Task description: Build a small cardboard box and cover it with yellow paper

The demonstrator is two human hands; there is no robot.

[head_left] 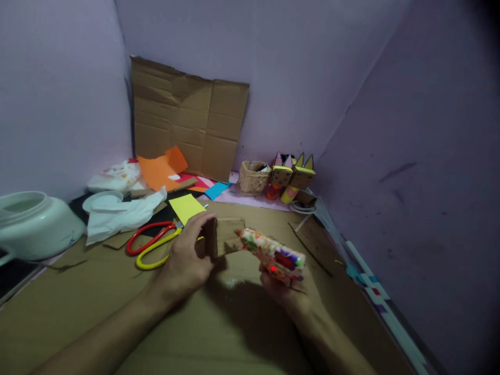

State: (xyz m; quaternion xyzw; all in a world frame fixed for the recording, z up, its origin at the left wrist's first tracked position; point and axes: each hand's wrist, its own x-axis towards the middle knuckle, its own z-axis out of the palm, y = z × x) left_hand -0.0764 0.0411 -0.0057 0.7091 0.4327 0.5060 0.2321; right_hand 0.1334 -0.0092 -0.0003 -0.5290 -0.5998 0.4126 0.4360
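Note:
My left hand (190, 255) grips a small folded cardboard piece (230, 235) by its left side, with the fingers closed around the edge. In my right hand (284, 289) is a glue gun (273, 255) with a colourful patterned cover and a small red light. Its nozzle points left and reaches the right part of the cardboard piece; whether it touches I cannot tell. Scissors (150, 245) with one red and one yellow handle lie just left of my left hand, their blades partly hidden behind it. A yellow paper sheet (186, 208) lies beyond that hand.
A large cardboard sheet (187, 120) leans on the wall. Behind my hands stand a woven basket (252, 179) and two cardboard figures (291, 177) with pointed ears. At left are a white pot (47, 224), crumpled tissue (125, 216) and orange paper (162, 169).

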